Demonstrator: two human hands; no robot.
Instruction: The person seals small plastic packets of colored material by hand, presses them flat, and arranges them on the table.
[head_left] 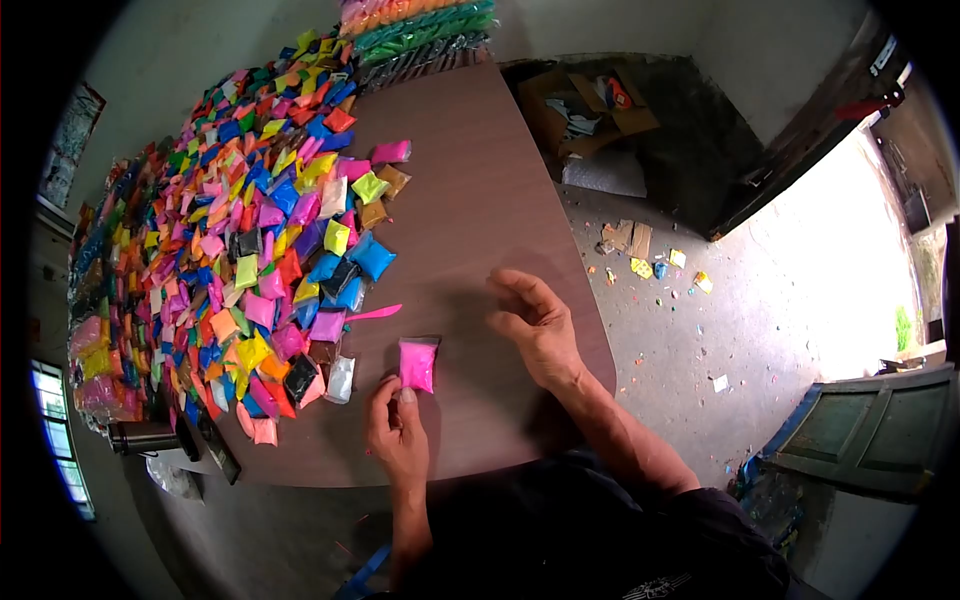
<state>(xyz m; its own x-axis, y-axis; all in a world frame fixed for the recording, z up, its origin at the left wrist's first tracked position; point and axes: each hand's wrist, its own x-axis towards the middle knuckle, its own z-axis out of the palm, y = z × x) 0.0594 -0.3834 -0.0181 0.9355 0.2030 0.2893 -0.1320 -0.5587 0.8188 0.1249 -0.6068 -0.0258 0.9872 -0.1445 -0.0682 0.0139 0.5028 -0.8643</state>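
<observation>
A small clear packet with bright pink filling (418, 366) is over the brown table, near its front edge. My left hand (400, 435) is at the packet's lower left corner, thumb and curled fingers closed against it. The exact grip at that corner is partly hidden. To the right, my right hand (540, 335) hovers over the table with nothing in it, its thumb and bent fingers apart. Beyond the packet lies a pink plastic knife-like tool (375, 313), its left end by the heap of packets.
A large heap of colourful packets (250, 240) covers the table's left side. Stacked bags (425, 30) stand at the back. A dark cylindrical flask (145, 437) is at the left edge. On the floor are an open cardboard box (625, 118) and scattered scraps (640, 265).
</observation>
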